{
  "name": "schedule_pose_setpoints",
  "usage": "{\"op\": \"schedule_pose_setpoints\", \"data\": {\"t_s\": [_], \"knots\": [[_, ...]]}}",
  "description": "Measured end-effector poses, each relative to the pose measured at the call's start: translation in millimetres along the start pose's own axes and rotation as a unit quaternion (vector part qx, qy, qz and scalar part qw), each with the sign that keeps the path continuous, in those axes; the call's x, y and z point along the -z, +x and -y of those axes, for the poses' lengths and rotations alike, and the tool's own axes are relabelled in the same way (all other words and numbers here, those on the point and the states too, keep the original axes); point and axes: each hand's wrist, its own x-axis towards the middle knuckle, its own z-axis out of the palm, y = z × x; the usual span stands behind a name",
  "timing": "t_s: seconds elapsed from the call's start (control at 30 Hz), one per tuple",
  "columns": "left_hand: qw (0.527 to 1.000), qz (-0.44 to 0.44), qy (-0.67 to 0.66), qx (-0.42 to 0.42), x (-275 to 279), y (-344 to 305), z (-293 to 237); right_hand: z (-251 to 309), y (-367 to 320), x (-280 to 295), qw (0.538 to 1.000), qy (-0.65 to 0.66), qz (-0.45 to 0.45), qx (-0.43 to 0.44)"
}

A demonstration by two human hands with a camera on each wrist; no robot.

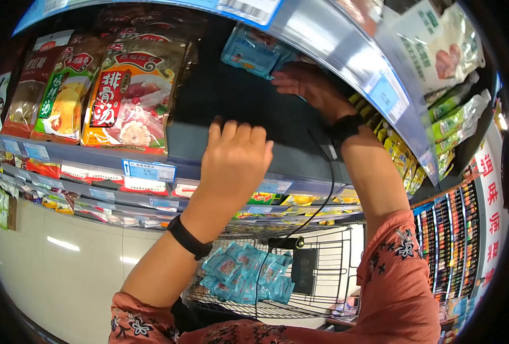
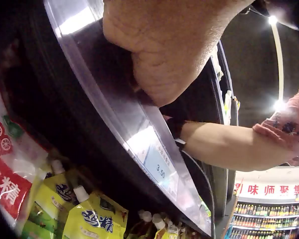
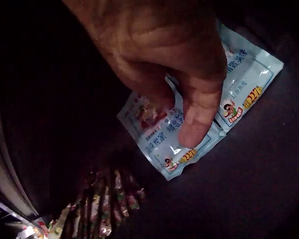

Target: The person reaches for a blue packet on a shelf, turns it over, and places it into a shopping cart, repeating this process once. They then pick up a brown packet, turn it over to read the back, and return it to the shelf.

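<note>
Reddish-pink flowered fabric sleeves (image 1: 392,281), two of them, are pushed up the forearms. The right hand (image 1: 309,86) has loosely extended fingers, one digit touching the nearer of two flat, pale-blue rectangular packets (image 3: 162,144) on the dark, flat shelf (image 1: 214,97). The left hand (image 1: 237,155) is at its edge, perhaps for balance (fingertips hidden, so I cannot tell its grip). More pale-blue packets (image 1: 246,272) are heaped loosely in the dark wire cart (image 1: 323,269), too overlapped to count.
</note>
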Motion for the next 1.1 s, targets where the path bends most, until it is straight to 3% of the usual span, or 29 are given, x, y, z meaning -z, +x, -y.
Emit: {"op": "schedule_pose_setpoints", "data": {"t_s": [0.17,0.37,0.47,0.57,0.63,0.73,0.83,0.9,0.97,1.07,1.1], "knots": [[1.000,0.011,0.012,-0.005,3.8,0.9,-2.1,23.0,-98.3,-67.3,0.998,-0.034,-0.050,-0.036],[0.998,0.039,0.042,-0.003,5.1,-0.1,-6.8,21.2,-241.5,-111.3,0.985,-0.004,0.078,-0.151],[0.998,0.059,0.036,-0.003,5.3,-1.2,-8.2,-24.4,-292.9,-109.9,0.966,0.003,0.114,-0.232],[0.998,-0.021,-0.056,-0.038,16.7,-0.7,-19.3,-94.8,-335.7,-109.6,0.964,-0.014,0.061,-0.258],[0.993,-0.016,-0.105,-0.060,32.6,-9.4,-41.7,-153.8,-364.3,-107.5,0.956,-0.058,0.049,-0.285],[0.976,0.060,-0.210,-0.016,48.9,-55.2,-79.7,-233.5,-406.6,-110.8,0.914,-0.145,0.049,-0.375],[0.945,0.206,-0.247,0.052,32.9,-132.4,-91.7,-289.3,-434.5,-127.5,0.923,-0.099,0.016,-0.371],[0.890,0.328,-0.276,0.155,18.1,-191.3,-90.9,-314.4,-443.2,-139.7,0.916,-0.207,0.037,-0.342],[0.868,0.397,-0.257,0.149,18.1,-245.1,-90.3,-340.9,-448.4,-149.7,0.905,-0.282,0.052,-0.314],[0.791,0.549,-0.192,0.191,38.4,-270.2,-100.2,-397.4,-455.0,-161.9,0.899,-0.312,0.080,-0.297],[0.784,0.557,-0.191,0.196,43.8,-280.2,-99.5,-408.9,-455.7,-166.2,0.896,-0.313,0.090,-0.303]]}}
